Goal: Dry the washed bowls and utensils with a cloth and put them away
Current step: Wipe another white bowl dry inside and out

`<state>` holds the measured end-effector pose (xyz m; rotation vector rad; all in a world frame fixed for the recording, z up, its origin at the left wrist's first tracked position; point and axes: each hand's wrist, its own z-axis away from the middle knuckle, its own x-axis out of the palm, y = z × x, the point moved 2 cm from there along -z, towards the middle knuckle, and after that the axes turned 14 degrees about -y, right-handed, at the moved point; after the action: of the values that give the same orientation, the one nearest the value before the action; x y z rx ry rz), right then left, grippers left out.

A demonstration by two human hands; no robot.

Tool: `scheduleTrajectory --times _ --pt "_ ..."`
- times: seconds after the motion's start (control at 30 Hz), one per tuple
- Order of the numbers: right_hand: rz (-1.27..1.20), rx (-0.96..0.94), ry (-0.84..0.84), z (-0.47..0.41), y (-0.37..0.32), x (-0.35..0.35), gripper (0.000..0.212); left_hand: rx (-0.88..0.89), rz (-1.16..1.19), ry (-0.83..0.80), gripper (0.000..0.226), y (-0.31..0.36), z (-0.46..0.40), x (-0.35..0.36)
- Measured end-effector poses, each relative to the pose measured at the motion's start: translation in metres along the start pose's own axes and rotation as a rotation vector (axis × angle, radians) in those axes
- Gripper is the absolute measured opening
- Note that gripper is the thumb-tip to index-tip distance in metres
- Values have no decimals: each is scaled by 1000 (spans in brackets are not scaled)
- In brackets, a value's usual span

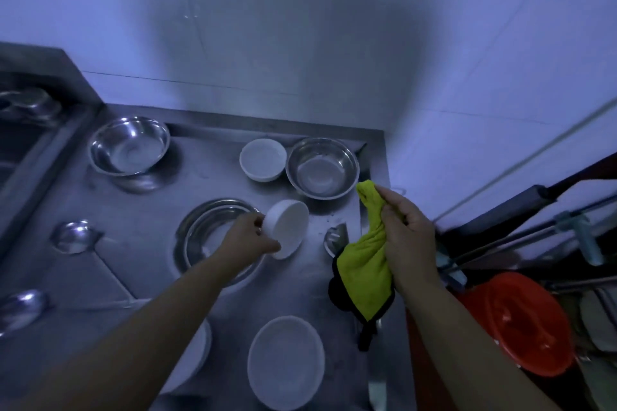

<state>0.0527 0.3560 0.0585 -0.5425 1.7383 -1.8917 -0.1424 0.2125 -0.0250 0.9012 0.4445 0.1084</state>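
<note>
My left hand (248, 235) grips a small white bowl (288, 227) by its rim, tilted on its side above a steel basin (200, 227) on the counter. My right hand (405, 230) holds a bunched yellow-green cloth (365, 272) with a black edge, hanging over the counter's right side. Another small white bowl (262, 159) stands upright at the back beside a steel bowl (322, 167). A further steel bowl (128, 146) sits at the back left. A wide white bowl (286, 362) lies near the front, and a white dish (197, 350) is partly hidden under my left forearm.
Two steel ladles (75, 237) (21, 307) lie on the left of the steel counter (147, 264). A slotted utensil (335, 237) lies partly under the cloth. A sink (20, 143) is at the far left. An orange bucket (521, 320) and poles stand off the right edge.
</note>
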Motion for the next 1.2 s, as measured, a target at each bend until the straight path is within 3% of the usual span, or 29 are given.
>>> scheduleTrajectory --times 0.07,0.17,0.4,0.53,0.6,0.77,0.83,0.93,1.07,1.2 --pt "25 -7 -34 -1 -3 -9 34 109 -276 90 41 11 14 5" --pt "74 -17 -94 -1 -9 -19 35 222 -511 160 47 28 33 13" --pt "199 -128 -167 4 -9 -32 32 316 -646 278 52 62 79 19" --pt "252 -180 -244 11 -10 -27 29 257 -528 366 58 81 101 19" --pt "295 -235 -337 14 -15 -19 29 241 -335 377 49 89 108 19" --pt "602 -722 -459 24 -53 17 16 295 280 364 22 105 121 27" --pt "858 -893 -447 28 -63 31 17 317 296 457 26 113 127 27" --pt "1030 -943 -490 39 -70 41 24 342 234 585 39 121 135 22" --pt "946 -956 -591 55 -77 50 47 377 386 556 27 130 142 23" --pt "838 -1006 -565 63 -82 59 55 428 405 517 19 141 152 15"
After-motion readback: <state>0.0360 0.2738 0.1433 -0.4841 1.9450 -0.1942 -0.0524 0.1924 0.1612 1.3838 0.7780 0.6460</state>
